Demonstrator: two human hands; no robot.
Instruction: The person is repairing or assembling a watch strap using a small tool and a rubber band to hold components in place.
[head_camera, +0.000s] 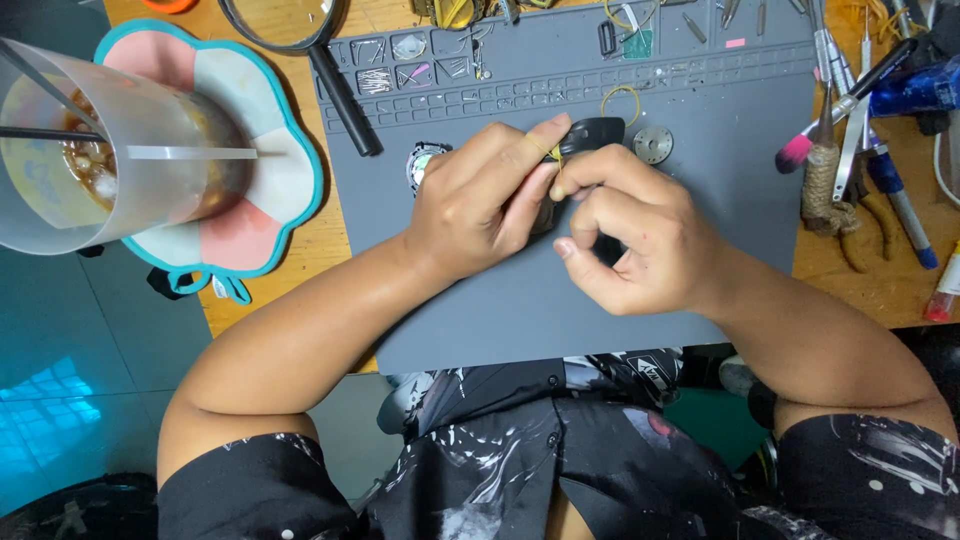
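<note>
in the middle of the frame, over a grey work mat (700, 200), both hands meet on a small black object (598, 133). the left hand (480, 200) comes in from the lower left, its fingers curled closed around the near side of the black object, with the thumb and forefinger pinching a thin yellow piece (553, 152) against it. the right hand (625, 235) comes in from the lower right, its fingers bent inward and its thumb and forefinger closed on the same spot, touching the left hand's fingertips. most of the black object is hidden under the hands; only its rounded upper end shows just above them.

just left of the left hand's knuckles a small round watch part (423, 162) lies on the mat. just right of the black object sits a flat metal disc (652, 144), and above it a thin yellow ring (620, 100). along the mat's upper edge are small compartments with tiny parts.

in the upper left of the frame a clear plastic cup (110, 150) with a brown iced drink stands on a flower-shaped coaster (270, 190). a magnifying glass (300, 40) lies at the top, its black handle crossing the mat's corner. at the right edge of the frame, tweezers, a pink-tipped brush (800, 150) and other tools lie on the wooden table (310, 250).
</note>
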